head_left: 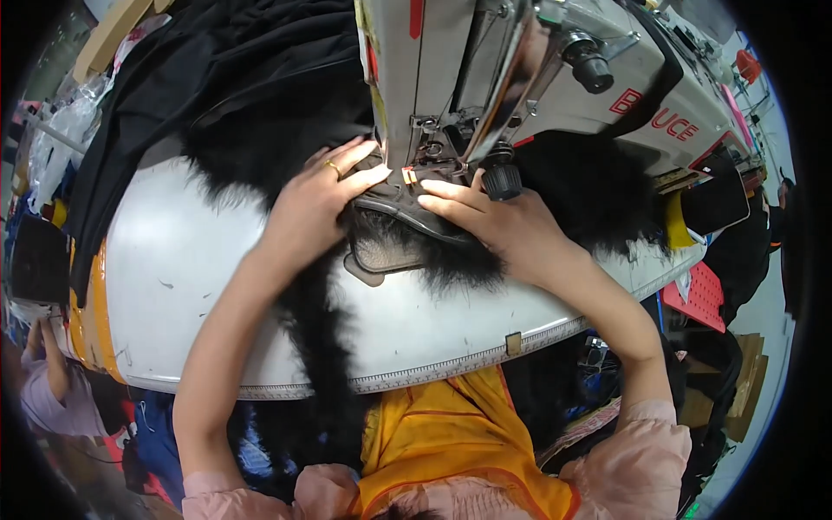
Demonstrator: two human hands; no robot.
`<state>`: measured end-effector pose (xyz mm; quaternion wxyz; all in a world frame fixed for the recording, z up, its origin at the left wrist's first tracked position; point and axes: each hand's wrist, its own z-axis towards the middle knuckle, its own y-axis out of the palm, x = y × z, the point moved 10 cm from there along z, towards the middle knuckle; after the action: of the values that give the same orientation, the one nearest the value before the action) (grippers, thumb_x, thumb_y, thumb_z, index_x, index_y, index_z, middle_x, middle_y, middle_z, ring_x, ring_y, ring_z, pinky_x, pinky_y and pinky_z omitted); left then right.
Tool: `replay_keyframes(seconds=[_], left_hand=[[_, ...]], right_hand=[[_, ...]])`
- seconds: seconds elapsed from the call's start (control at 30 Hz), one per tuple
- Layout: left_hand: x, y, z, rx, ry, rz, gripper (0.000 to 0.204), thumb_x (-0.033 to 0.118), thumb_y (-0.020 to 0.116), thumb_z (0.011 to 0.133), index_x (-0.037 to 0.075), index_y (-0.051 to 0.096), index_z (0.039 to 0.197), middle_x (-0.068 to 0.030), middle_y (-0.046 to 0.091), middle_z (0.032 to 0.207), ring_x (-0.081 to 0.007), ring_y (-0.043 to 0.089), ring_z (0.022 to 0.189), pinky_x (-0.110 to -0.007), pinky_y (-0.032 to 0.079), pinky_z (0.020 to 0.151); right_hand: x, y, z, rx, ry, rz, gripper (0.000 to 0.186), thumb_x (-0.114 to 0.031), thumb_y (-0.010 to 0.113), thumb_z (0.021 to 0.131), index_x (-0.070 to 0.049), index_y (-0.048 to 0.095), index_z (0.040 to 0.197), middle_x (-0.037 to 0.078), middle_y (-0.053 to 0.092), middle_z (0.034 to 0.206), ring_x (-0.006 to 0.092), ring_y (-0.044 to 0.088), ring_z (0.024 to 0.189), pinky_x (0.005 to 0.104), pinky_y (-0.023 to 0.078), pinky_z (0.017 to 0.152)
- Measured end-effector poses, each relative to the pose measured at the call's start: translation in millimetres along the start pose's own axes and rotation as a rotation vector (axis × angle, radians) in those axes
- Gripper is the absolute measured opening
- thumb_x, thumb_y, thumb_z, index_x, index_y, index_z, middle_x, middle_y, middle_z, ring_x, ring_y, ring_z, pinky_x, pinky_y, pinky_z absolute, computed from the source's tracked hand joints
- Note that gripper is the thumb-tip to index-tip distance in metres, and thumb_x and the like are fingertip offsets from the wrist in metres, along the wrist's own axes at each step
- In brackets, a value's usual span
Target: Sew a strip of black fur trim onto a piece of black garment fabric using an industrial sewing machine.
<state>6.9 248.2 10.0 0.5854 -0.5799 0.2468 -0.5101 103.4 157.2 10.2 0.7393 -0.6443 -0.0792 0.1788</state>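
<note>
A black fur-trimmed garment (238, 156) lies under the needle area (429, 149) of a white sewing machine (400, 74). My left hand (314, 204), with a ring on one finger, rests on the cloth just left of the needle, fingers stretched forward. From the right, my right hand (513, 227) lays its extended fingers on the same piece, close to the needle; part of it is behind a black knob (500, 180). A dark seam or piping (412, 218) curves between my hands. Long black fur (321, 334) hangs over the table's front edge.
The white table (186, 286) has a measuring tape (451, 367) along its curved front edge. Dark cloth (269, 52) is heaped at the back left. Another person (65, 386) is at the far left. A red perforated panel (695, 296) stands at the right.
</note>
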Motion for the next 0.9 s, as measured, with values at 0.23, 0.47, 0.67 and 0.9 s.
replay_keyframes(seconds=[0.23,0.47,0.67,0.9], left_hand=[[21.3,-13.9,-66.4,0.049,0.289,0.212,0.045,0.000,0.053,0.076,0.013,0.061,0.119,-0.0025,0.058,0.127,-0.0195,0.058,0.113,-0.031,0.052,0.083],[24.9,-20.5,-45.9,-0.104,0.012,0.134,0.074,-0.001,0.067,0.059,0.008,0.048,0.130,-0.0103,0.049,0.132,-0.0274,0.050,0.120,-0.038,0.046,0.093],[53.0,-0.6,-19.3,0.077,0.134,0.247,0.058,0.000,0.067,0.060,0.003,0.053,0.116,-0.0066,0.055,0.112,-0.0226,0.052,0.109,-0.033,0.046,0.089],[34.3,-12.1,-33.0,0.134,-0.060,0.099,0.045,-0.004,0.059,0.065,0.010,0.057,0.108,-0.0028,0.057,0.108,-0.0255,0.055,0.105,-0.037,0.052,0.077]], right_hand=[[-16.0,-14.1,-19.4,0.108,-0.067,-0.144,0.047,-0.010,0.049,0.079,-0.016,0.058,0.125,-0.003,0.056,0.131,0.0204,0.056,0.077,0.0275,0.048,0.074],[-21.4,-10.5,-11.9,0.083,-0.090,-0.200,0.048,-0.013,0.048,0.080,-0.015,0.055,0.127,-0.002,0.055,0.132,0.0197,0.053,0.079,0.0279,0.047,0.074],[-24.0,-12.4,-8.8,0.080,-0.144,-0.153,0.050,-0.008,0.049,0.079,-0.015,0.054,0.129,0.000,0.055,0.132,0.0232,0.052,0.078,0.0302,0.047,0.075],[-2.9,-8.3,-10.6,0.096,-0.044,0.156,0.062,-0.024,0.062,0.072,-0.015,0.050,0.132,0.007,0.050,0.129,0.0299,0.057,0.088,0.0380,0.047,0.080]])
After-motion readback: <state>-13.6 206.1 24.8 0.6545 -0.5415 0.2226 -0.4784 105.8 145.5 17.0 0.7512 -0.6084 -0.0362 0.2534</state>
